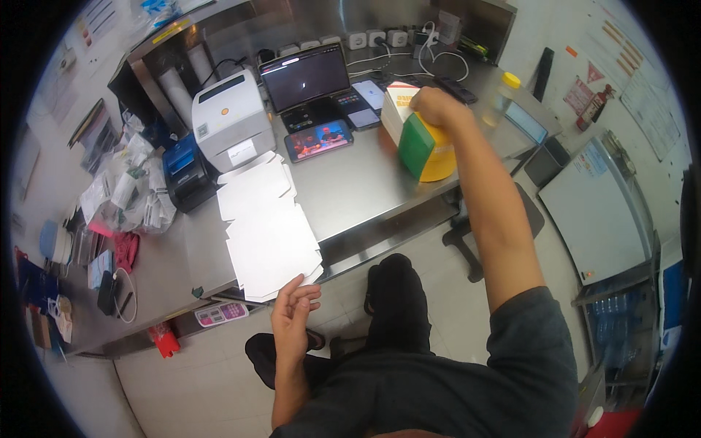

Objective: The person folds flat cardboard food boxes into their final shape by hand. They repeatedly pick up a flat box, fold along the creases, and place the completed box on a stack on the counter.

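Right hand [436,106] gripping the top of the box stack [422,142] on the worktop [350,190]; left hand [292,317], grip wide, touching flat white cartons [272,244] at the near edge.

my steel tabletop [350,193] carries flat white cardboard sheets [269,233], a label printer [232,117], a tablet [305,75], phones [318,140] and a green-yellow box stack [423,146].

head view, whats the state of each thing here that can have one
flat white cartons: unfolded, stacked at the counter's near edge
left hand: open, fingertips at the stack's edge
right hand: resting on top of the green and yellow box stack, grip unclear
tablet: propped up, screen mostly dark
phone: lying flat, screen lit with a picture
label printer: lid closed
clear bottle: upright, yellow cap on
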`<state>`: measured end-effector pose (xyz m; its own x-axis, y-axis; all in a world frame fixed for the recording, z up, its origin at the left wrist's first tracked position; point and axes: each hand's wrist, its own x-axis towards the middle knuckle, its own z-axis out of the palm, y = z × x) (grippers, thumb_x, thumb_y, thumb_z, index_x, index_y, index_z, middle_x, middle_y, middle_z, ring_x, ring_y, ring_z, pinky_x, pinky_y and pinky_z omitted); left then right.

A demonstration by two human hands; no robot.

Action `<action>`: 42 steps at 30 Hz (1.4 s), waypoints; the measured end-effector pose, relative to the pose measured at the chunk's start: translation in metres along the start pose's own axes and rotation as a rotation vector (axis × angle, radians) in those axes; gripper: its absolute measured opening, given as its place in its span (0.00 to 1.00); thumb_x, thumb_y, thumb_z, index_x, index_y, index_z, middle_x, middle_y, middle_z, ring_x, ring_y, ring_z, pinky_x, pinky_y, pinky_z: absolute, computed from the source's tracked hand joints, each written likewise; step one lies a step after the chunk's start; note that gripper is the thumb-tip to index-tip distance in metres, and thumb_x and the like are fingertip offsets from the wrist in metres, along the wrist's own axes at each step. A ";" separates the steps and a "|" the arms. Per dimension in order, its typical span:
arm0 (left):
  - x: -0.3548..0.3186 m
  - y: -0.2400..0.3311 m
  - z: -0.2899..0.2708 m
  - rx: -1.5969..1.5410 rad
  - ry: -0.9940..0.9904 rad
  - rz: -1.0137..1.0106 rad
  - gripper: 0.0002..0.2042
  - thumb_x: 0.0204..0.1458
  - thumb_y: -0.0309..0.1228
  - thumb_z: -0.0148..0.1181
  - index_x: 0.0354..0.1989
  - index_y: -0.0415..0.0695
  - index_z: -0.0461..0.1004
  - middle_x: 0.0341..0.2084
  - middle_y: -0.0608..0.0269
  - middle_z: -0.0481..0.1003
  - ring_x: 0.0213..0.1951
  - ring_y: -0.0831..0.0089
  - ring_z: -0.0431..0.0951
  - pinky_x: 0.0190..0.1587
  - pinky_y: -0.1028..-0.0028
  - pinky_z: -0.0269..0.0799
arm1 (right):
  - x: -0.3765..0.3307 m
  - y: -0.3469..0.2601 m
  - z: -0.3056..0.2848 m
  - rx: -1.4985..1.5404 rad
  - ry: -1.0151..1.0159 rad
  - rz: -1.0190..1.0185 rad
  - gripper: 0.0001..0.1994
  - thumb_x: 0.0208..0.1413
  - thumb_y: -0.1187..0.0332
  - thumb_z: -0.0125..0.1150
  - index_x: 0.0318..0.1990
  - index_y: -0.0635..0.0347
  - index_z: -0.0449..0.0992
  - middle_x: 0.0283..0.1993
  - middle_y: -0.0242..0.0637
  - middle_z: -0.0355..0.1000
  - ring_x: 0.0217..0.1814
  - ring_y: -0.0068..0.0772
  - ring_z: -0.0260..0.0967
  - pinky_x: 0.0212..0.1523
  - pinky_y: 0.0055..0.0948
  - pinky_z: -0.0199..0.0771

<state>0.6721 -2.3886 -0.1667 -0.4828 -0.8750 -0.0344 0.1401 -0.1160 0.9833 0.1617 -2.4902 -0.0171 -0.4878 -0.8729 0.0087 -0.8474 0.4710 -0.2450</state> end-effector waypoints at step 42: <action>0.056 0.064 -0.045 1.189 0.036 0.679 0.12 0.53 0.17 0.62 0.46 0.39 0.80 0.40 0.48 0.82 0.40 0.48 0.81 0.47 0.57 0.77 | -0.130 -0.109 0.175 0.913 0.216 -0.127 0.12 0.64 0.63 0.62 0.43 0.62 0.85 0.30 0.42 0.83 0.32 0.36 0.83 0.38 0.35 0.78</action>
<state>0.6931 -2.4667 -0.1141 -0.5923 -0.6114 0.5248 -0.4907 0.7903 0.3669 0.3543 -2.4500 -0.1616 -0.5092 -0.8252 0.2445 -0.4496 0.0128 -0.8931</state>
